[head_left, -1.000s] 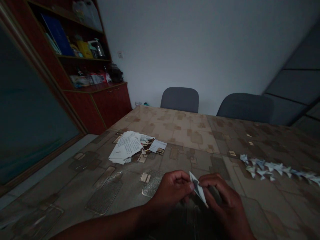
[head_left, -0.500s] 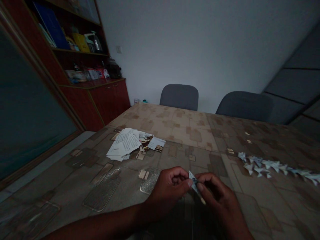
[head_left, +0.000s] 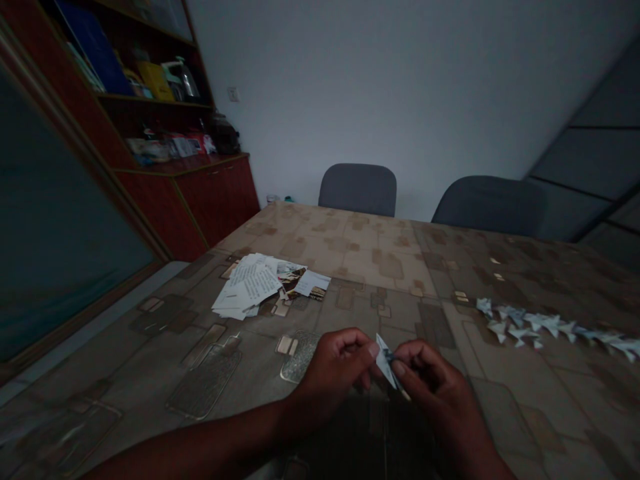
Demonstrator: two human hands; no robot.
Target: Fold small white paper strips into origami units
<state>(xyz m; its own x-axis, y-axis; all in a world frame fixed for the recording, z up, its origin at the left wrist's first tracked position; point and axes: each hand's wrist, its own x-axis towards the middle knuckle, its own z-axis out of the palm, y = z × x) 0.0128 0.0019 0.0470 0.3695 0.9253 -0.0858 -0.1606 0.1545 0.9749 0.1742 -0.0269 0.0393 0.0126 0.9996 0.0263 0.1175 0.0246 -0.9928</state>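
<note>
A small folded piece of white and dark printed paper [head_left: 386, 362] is pinched between my two hands, above the near part of the table. My left hand [head_left: 340, 367] holds its left edge between fingertips and thumb. My right hand [head_left: 430, 380] grips it from the other side, and those fingers hide its lower part. A thin paper tip pokes out below, near my right fingers. A loose pile of printed paper sheets and photo scraps [head_left: 247, 287] lies farther up the table, apart from both hands. To the right, a long row of small folded paper units [head_left: 545, 327] lies on the tabletop.
The table has a patterned brown cover [head_left: 350, 267]. Beyond its far edge stand two grey chairs [head_left: 357, 190]. A red wooden cabinet with shelves of books and bottles [head_left: 215, 193] stands at the left. A dark glass panel [head_left: 60, 233] fills the left side.
The folded paper sits deeper in my fingers and shows less of its length. My hands have drawn closer around it. The whole scene has shifted slightly up in the view.
</note>
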